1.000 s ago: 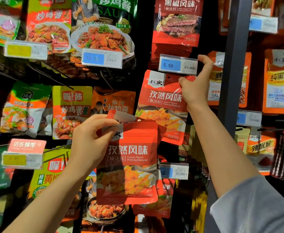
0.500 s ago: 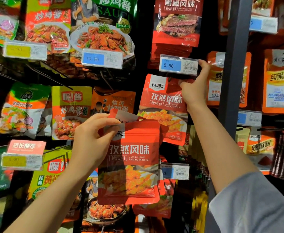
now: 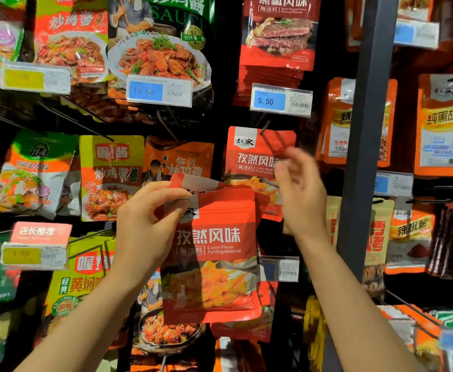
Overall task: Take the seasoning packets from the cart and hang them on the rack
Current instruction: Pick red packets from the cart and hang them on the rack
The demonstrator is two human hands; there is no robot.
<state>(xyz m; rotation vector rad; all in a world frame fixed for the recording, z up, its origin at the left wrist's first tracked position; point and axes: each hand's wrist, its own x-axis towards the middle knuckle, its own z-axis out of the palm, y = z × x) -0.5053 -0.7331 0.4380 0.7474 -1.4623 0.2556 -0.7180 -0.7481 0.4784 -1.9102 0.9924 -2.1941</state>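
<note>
- Your left hand [image 3: 144,226] pinches a small stack of red cumin seasoning packets [image 3: 214,259] by the top left corner, thumb in front and fingers curled behind, holding them in front of the rack.
- Your right hand [image 3: 300,194] hangs just right of the stack, blurred, fingers loosely bent and apart, holding nothing (it looks ready to peel one off).
- One matching hung packet [image 3: 244,154] already sits on the peg [image 3: 267,135], under the 5.50 price tag [image 3: 281,100].
- These pouches look light, thin and floppy, with a glossy film that is probably slippery, so a stack may fan or slide.
- Take the next one by its stiffer sealed top edge near the hang hole (I cannot see the hole here), not the soft belly.
</note>
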